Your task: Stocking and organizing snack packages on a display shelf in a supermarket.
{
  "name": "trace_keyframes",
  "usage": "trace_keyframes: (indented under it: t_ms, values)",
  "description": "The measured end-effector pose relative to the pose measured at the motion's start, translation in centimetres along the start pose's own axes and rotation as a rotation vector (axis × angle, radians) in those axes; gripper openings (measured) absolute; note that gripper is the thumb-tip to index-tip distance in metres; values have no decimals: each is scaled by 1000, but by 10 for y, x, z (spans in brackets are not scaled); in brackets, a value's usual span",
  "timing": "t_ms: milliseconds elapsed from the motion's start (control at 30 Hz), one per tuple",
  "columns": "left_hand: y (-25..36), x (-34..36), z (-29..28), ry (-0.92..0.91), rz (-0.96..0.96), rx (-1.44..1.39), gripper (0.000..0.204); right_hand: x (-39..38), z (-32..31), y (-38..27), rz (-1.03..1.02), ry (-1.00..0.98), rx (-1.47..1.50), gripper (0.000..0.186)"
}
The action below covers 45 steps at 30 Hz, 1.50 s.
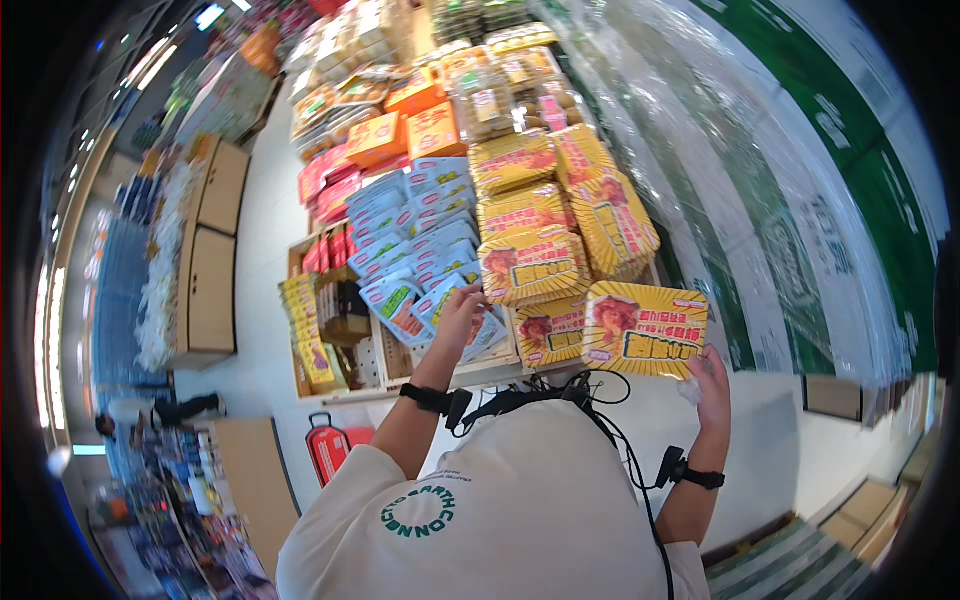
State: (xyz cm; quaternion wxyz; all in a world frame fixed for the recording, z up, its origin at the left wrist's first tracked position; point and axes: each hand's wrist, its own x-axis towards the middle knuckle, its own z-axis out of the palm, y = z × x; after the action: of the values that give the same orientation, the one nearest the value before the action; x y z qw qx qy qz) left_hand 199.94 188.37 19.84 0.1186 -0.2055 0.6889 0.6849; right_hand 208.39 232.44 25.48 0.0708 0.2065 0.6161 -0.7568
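A flat yellow box [645,330] with a food picture and red lettering is gripped at its right edge by my right hand [710,380]. Its left side overlaps another yellow box [550,333] lying on the display. My left hand [463,312] reaches over light-blue packets [396,305], fingers loosely stretched toward the left corner of a stack of yellow boxes [535,268]. Whether those fingertips touch the stack I cannot tell. A clear, crumpled bit [690,392], perhaps plastic, shows beside my right fingers.
A wooden display bin [372,365] with small packets stands on the left. Orange boxes [435,130] and clear tubs [485,105] lie farther back. Plastic-wrapped green and white cartons [800,190] rise along the right. A red basket [327,448] sits on the floor; a person [160,412] is far left.
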Motion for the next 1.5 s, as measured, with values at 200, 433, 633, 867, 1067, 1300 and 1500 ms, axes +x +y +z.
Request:
trace_keyframes:
  t_ms: [200,433,633,867,1067,1300,1500]
  values:
    - [55,-104,23,-331,37,-253,63,52,90,-24,83,-622,-169,15]
    - [46,-206,2,90,120,-522,45,83,205,-32,-210,-783,-777,30]
    - [23,-239,4,244,100,-616,48,54,273,-17,-664,-672,-497,25]
    - [11,-254,-19,314,283,-523,53,-72,293,40,-1084,-811,-749,25]
    - [-21,-291,-51,191,373,-410,47,-92,308,48,-1010,-754,-680,28]
    - [-47,-341,-95,25,391,-312,44,-157,303,60,-750,-655,-677,24]
    - [-73,-377,-131,89,355,-298,48,-269,350,88,-1008,-1105,-642,16]
